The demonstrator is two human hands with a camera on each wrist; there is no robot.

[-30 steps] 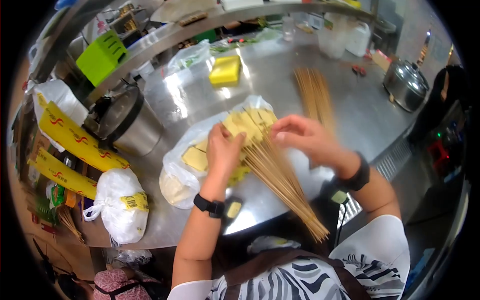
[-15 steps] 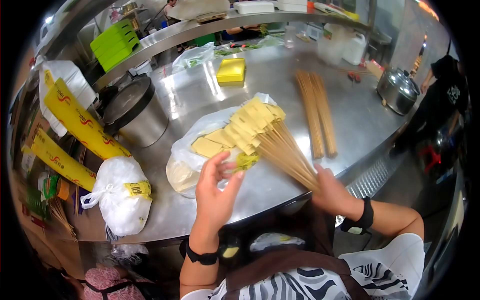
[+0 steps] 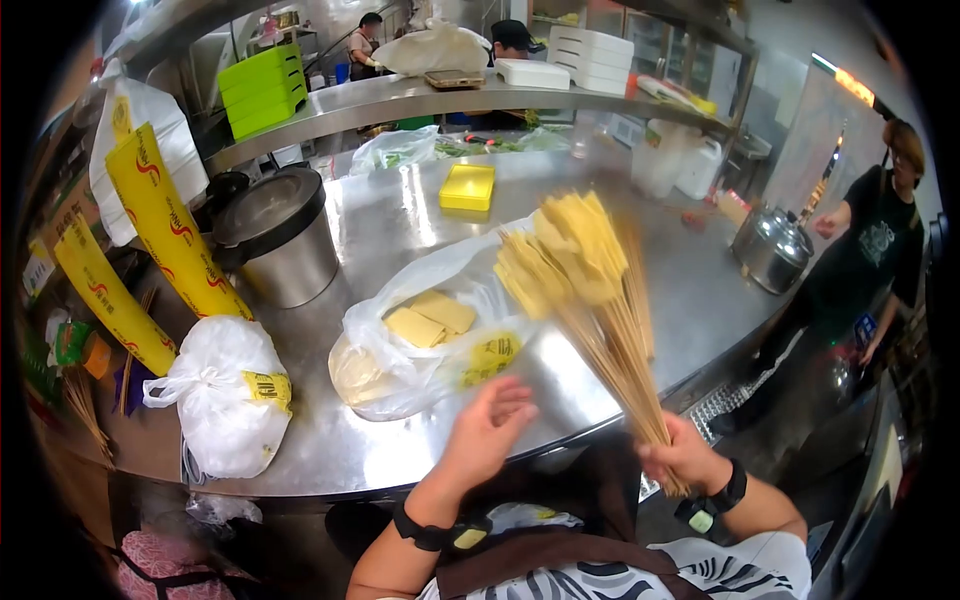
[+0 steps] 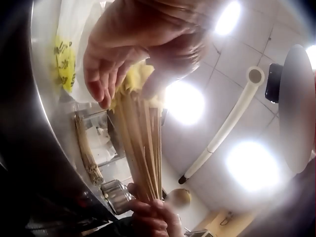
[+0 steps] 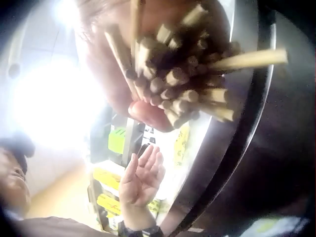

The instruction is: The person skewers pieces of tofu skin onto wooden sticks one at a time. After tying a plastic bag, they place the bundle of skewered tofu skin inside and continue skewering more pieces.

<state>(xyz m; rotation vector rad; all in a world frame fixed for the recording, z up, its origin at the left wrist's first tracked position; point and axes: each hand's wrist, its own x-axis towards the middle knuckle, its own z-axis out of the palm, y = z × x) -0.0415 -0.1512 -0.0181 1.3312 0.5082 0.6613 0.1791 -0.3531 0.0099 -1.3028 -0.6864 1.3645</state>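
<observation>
In the head view the right hand [image 3: 690,455] grips the lower ends of a bundle of wooden skewers [image 3: 625,375], whose tops carry yellow folded sheets [image 3: 580,245]. The right wrist view shows the skewer ends [image 5: 173,81] bunched inside that hand. Holding nothing, the left hand [image 3: 492,430] is raised left of the bundle, its fingers relaxed. The left wrist view has the left hand [image 4: 143,44] in front of the sheets; contact cannot be told. On the steel table, a plastic bag [image 3: 380,385] lies spread with a few yellow pieces [image 3: 430,318] on it.
Behind the bag sits a yellow box [image 3: 467,188]. A lidded steel pot [image 3: 285,245] and a tied white bag [image 3: 232,400] stand at left. More skewers [image 3: 640,300] lie behind the bundle. A kettle [image 3: 773,245] is at right, near a standing person [image 3: 870,240].
The right hand has taken hold of the skewer ends and raised the bundle off the bag, up and to the right. The left hand has come away from the sheets, towards the table's front edge.
</observation>
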